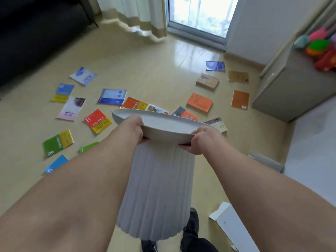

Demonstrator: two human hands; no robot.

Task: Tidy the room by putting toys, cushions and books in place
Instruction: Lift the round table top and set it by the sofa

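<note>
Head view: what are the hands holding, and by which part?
Both hands hold the white ribbed round side table by its dish-shaped top rim: left hand on the near-left edge, right hand on the near-right edge.

Both hands (132, 129) (199, 141) gripping ribbed white stool (156, 188), books (97, 120) scattered on floor (145, 70)

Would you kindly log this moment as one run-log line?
hands: left and right grip white fluted side table's rim | table: lifted, tilted | books: scattered on floor

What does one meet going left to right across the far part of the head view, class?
Black sofa → curtain → glass door → white wall → grey cabinet → soft toys.
</note>
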